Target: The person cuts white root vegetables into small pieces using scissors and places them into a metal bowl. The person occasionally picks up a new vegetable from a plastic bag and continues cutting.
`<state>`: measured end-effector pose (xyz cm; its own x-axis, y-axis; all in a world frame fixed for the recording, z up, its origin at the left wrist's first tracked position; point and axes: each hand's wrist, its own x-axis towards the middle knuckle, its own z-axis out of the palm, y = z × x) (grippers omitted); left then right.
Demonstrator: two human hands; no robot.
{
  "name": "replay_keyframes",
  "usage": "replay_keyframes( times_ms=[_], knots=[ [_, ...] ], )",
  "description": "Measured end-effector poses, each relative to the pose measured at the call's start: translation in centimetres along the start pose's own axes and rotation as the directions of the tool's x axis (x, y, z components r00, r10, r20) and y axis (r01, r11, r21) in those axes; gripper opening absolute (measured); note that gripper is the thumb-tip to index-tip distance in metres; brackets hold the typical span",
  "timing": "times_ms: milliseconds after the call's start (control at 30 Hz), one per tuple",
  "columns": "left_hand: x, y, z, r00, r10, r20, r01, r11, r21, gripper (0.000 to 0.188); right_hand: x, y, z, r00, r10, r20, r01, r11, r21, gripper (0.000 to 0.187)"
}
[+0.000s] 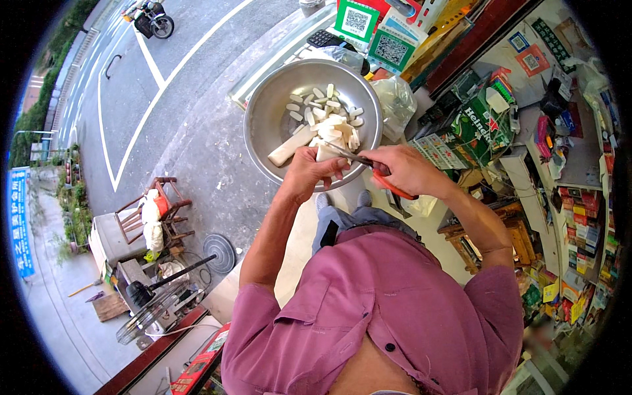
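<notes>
A wide steel basin [263,89] is in front of me at the upper middle. In it lie many oval white slices [321,105], a heap of larger white pieces and a thick white stick [289,147] that looks like rice cake. My left hand [309,174] is closed on a white piece [327,152] at the basin's near rim. My right hand [409,170] grips a pair of scissors [394,187] with orange handles. Its metal blades point left and lie against the held piece, close to my left fingers. Exactly how far the blades are apart cannot be made out.
Beyond the basin stand green payment-code signs [355,23] and a black keypad [327,39]. A clear plastic bag [395,102] sits beside its right rim. Crowded shelves [582,230] line the right. To the left are wooden stools [168,204], a fan [138,316] and a parked motorbike [151,20].
</notes>
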<state>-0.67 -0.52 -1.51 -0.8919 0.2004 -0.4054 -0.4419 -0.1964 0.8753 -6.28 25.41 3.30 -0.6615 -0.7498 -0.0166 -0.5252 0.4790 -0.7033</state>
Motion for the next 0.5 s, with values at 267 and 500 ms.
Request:
replay_keyframes(
  times_ms=[267,500],
  knots=[
    [0.4,-0.7,-0.4,0.998,-0.014,-0.057,0.019,0.997,0.076,0.014,0.5,0.2,-0.1,0.995,0.059,0.084,-0.061,0.998,0.019,0.03],
    [0.6,-0.7,0.1,0.999,0.029,-0.041,-0.027,0.999,0.039,0.014,-0.2,0.5,0.1,0.989,0.124,0.076,-0.129,0.989,0.065,0.03]
  ],
)
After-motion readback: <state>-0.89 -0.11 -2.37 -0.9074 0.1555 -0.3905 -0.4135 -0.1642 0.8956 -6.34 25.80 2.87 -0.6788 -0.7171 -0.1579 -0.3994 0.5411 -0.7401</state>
